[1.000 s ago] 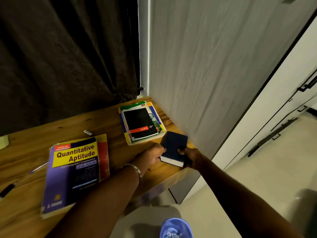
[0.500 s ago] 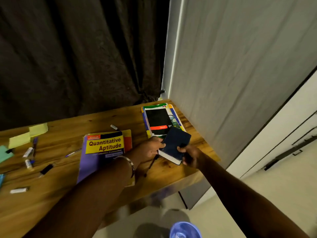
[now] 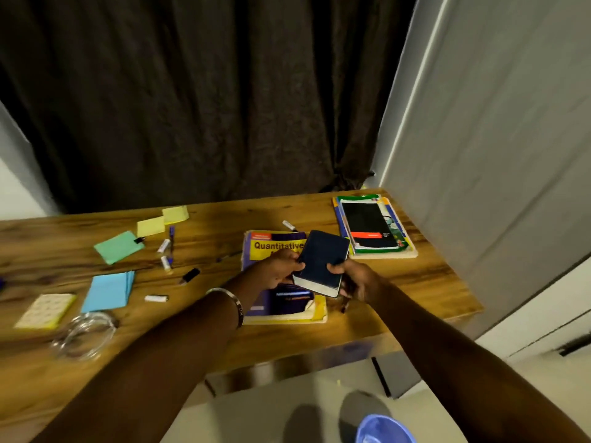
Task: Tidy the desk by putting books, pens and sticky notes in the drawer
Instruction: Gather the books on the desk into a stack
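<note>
Both hands hold a small dark blue book (image 3: 323, 262) lifted above the wooden desk (image 3: 415, 282). My left hand (image 3: 278, 270) grips its left edge, my right hand (image 3: 355, 281) its near right corner. Under it lies a purple and yellow "Quantitative" book (image 3: 281, 302). A stack of books (image 3: 372, 230) with a black cover on top rests at the desk's far right corner. Yellow (image 3: 161, 220), green (image 3: 119, 247) and blue sticky notes (image 3: 108, 290) and several pens and markers (image 3: 168, 247) are scattered to the left. No drawer shows.
A clear tape roll (image 3: 84, 335) and a pale yellow pad (image 3: 46, 310) lie near the desk's left front. A dark curtain (image 3: 208, 107) hangs behind, a grey wall (image 3: 495, 139) stands on the right. A blue bowl (image 3: 383, 431) sits on the floor below.
The two hands have lifted the blue book off the desk's right front and carried it left, over the purple book. The view has swung left, showing the notes and pens.
</note>
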`<state>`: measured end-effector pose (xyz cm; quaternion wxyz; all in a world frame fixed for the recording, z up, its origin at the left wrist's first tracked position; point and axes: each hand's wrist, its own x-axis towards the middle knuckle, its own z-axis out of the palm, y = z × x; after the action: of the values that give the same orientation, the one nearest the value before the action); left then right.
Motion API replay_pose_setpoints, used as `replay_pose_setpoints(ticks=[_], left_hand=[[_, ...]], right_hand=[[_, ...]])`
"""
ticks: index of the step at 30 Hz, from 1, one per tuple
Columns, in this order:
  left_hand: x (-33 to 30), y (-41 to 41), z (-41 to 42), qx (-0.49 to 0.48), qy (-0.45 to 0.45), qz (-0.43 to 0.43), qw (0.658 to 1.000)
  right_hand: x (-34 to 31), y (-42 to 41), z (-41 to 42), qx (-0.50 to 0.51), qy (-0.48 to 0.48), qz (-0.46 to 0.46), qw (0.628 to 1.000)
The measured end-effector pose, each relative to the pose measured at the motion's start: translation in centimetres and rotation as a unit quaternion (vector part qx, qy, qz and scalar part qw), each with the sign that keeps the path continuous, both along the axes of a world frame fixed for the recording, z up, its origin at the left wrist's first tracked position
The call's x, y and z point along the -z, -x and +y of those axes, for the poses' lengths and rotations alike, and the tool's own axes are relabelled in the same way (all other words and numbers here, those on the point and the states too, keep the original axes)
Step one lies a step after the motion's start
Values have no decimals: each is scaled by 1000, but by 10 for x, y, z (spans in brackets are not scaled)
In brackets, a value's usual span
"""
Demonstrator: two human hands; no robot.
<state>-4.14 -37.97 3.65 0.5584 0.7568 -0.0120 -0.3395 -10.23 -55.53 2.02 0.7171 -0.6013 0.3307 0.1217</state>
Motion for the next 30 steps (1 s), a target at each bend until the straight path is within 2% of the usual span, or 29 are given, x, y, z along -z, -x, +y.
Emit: replay_pose_setpoints(ticks=[13, 22, 30], left_hand=[[16, 12, 113, -94, -14, -3, 995], [23, 22, 120, -74, -58, -12, 995], [17, 27, 116, -65, -71, -51, 994]], right_hand=[[-7, -19, 104, -92, 89, 27, 991], [6, -17, 117, -87, 126, 40, 987], [15, -15, 122, -57, 144, -16, 988]])
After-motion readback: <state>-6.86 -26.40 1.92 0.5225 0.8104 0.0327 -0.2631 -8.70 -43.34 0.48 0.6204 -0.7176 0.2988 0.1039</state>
